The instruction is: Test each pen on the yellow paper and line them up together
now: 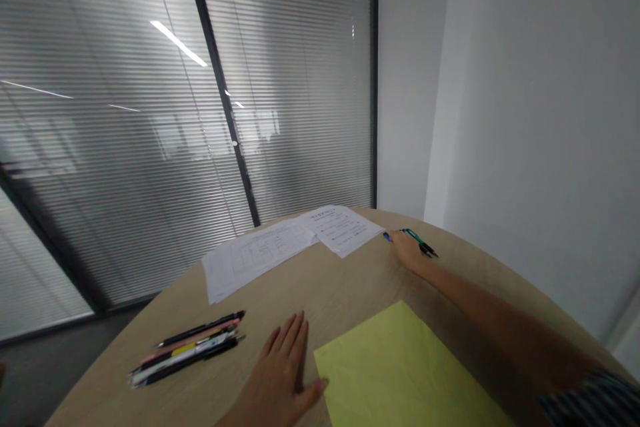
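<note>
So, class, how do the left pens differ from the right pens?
The left pens lie uncovered; the right pens are partly hidden by the right hand. The left pens include pink and yellow; the right pens show green and blue. Both groups include black.

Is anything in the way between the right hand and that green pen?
Nothing visible stands between them: the right hand is right beside the green pen, though whether they touch is hard to tell. The yellow paper lies nearer the camera, not between them.
</note>
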{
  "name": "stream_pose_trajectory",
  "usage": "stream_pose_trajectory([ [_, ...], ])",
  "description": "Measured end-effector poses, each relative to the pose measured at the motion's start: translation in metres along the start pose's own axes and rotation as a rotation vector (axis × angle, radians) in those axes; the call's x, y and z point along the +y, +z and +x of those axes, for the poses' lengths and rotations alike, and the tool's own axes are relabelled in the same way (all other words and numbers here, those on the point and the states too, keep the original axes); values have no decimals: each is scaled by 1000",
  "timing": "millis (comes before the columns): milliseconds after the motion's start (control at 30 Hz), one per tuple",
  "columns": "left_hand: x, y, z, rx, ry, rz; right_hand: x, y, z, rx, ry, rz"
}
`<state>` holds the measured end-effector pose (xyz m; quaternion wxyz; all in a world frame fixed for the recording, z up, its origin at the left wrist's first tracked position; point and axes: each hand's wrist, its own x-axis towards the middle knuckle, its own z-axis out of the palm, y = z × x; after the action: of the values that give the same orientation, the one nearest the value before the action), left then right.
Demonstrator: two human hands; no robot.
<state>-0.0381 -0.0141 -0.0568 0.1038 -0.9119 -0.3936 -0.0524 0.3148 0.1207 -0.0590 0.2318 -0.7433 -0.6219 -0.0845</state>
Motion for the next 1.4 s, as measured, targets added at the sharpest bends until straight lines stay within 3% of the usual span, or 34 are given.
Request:
stream_pose_trajectory([
  [500, -8, 12, -2, 93, 30, 9, 15, -26, -37, -127, 86, -186],
  [667, -7, 6, -1, 38, 17, -24, 13, -25, -40, -104, 74, -186],
  [1400, -4, 4, 0, 44, 14, -6, 14, -21, -39, -82, 69, -225],
])
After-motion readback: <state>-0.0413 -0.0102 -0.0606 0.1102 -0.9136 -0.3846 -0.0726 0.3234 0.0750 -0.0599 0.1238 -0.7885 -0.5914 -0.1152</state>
